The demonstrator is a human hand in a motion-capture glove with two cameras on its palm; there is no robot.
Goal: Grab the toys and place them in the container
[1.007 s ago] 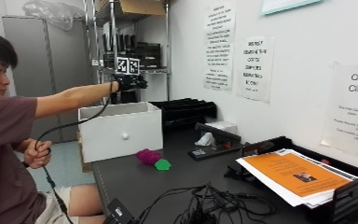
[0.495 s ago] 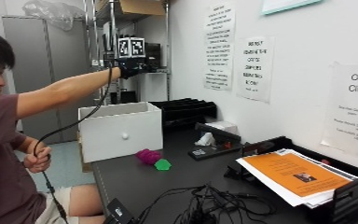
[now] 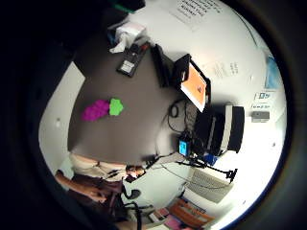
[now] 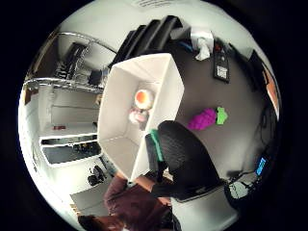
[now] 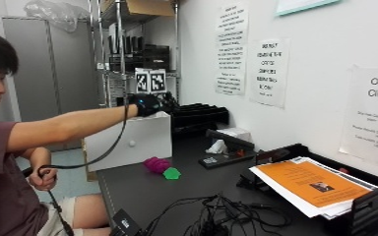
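Above the white container, at the table's near end, hovers the gloved right hand with arm stretched out. Cannot tell whether fingers are curled or relaxed; from the thumb-side palm view, a dark gloved digit sits beside something green at the container's rim, unclear if held. Down inside the container lie at least two toys already: an orange-and-white toy and a pale one just beside it. Out on the dark table, touching each other near the container's front wall, remain a purple toy and a green toy. Judged partly done: two clearly still to collect.
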